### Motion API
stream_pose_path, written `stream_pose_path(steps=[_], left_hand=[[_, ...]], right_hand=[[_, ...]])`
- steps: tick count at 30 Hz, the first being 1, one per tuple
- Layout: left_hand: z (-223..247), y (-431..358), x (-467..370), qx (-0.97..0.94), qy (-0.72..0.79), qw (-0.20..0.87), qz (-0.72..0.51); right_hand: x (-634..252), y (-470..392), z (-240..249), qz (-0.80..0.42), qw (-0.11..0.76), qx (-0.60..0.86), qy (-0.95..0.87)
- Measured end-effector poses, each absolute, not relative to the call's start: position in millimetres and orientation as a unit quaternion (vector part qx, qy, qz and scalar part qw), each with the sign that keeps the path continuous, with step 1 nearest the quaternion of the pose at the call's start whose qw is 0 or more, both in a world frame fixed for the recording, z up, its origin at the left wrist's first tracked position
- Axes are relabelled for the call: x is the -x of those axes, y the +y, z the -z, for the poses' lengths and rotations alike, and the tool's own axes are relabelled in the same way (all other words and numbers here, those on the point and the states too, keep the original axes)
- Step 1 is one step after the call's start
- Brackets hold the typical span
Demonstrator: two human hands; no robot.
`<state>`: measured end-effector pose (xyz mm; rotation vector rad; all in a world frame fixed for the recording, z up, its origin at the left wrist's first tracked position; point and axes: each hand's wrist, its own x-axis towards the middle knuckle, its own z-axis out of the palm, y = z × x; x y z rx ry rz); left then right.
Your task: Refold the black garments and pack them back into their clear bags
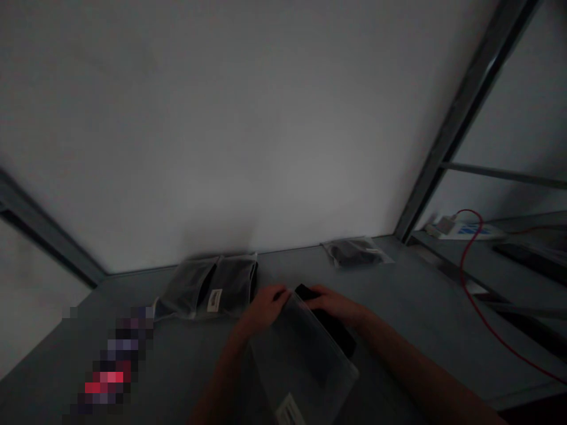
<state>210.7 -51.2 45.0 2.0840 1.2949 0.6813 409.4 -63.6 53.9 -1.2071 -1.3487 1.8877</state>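
Note:
A translucent plastic bag [301, 354] with a white label near its lower end lies in front of me on the grey shelf. My left hand [268, 307] is closed on the bag's upper left corner. Just to the right, my right hand [332, 304] has its fingers wrapped over the upper end of a black item [339, 333], which lies along the bag's right edge. Whether that item is partly inside the bag is too dark to tell.
Filled bags [233, 283] stand at the back left, one with a white label. Another bag [354, 252] lies at the back right near the wall. A red cable [465, 283] hangs at the right. A pixelated patch covers the left front.

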Motion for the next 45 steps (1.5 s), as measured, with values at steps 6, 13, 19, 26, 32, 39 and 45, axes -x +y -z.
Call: stream_pose_path(steps=[6,13,19,26,32,39,45], left_hand=[[-48.0,-53.6,-220.0,-0.736,0.526,0.264,-0.333],[-48.5,-62.9,-235.0,-0.676,0.524,0.256,-0.45],[-49.6,-62.7,-234.7,-0.672,0.526,0.245,-0.461],[-42.4,-60.0,-231.7,-0.688,0.567,0.072,-0.447],[-47.9,-68.1,-235.1,-0.662,0.597,-0.088,-0.444],[-57.5,-85.2,-247.7,-0.725,0.551,-0.087,-0.404],[-48.2,-94.0,-259.2,-0.787,0.547,-0.039,-0.283]], right_hand=[[-404.9,-64.0,-51.2,-0.679,0.276,0.518,-0.44],[-409.8,-64.2,-42.9,-0.699,0.248,0.463,-0.485],[-407.3,-65.6,-45.0,-0.715,0.276,0.422,-0.484],[-408.1,-64.8,-44.8,-0.708,0.256,0.398,-0.524],[-403.5,-63.6,-39.1,-0.721,0.296,0.399,-0.482],[-399.6,-54.0,-36.4,-0.674,0.406,0.468,-0.403],[-403.5,-48.4,-44.4,-0.655,0.423,0.51,-0.364]])
